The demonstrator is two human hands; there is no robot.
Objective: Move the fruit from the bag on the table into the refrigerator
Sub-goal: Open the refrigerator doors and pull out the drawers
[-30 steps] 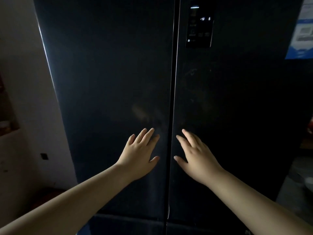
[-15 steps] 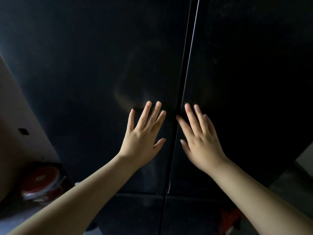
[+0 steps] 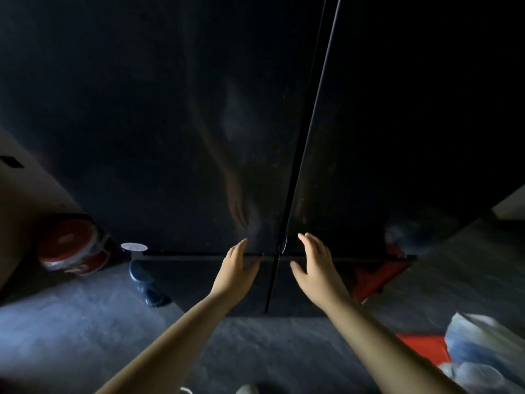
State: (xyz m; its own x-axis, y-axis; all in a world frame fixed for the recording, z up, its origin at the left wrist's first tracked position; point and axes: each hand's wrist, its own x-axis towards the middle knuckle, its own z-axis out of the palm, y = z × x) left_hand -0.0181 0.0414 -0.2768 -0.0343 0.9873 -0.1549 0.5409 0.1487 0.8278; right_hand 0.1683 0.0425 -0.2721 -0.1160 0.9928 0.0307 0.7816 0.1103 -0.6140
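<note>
1. Refrigerator [image 3: 170, 123]: black and glossy, with its doors closed. It fills our view from 9 through 12 to 3 o'clock. A vertical seam [image 3: 301, 166] parts the left door from the right. A horizontal seam [image 3: 199, 255] crosses it low down, with lower panels beneath.
2. Left grip [image 3: 235, 268]: a bare hand at 6 o'clock, just left of the vertical seam. The fingers are straight and together, pointing to 12, with their tips over the bottom edge of the upper left door. The thumb is spread toward the horizontal seam. It holds nothing. We cannot tell whether it touches the door.
3. Right grip [image 3: 315, 263]: a bare hand just right of the vertical seam, level with the left one. The fingers are straight and the thumb is apart. It holds nothing, and we cannot tell whether it touches the door either.
4. Floor [image 3: 85, 322]: grey, running from 8 to 4 o'clock.
5. Red-lidded container [image 3: 68, 245]: at 8 o'clock, on the floor against the wall [image 3: 28, 194].
6. White disc [image 3: 134, 247]: at 8 o'clock, on a dark stand at the refrigerator's lower left corner.
7. Pale plastic bag [image 3: 483, 342]: at 4 o'clock, on the floor. It is blurred, so we cannot tell its contents.
8. Red sheet [image 3: 420, 348]: lies flat at the bag's 9 o'clock side, touching it.
</note>
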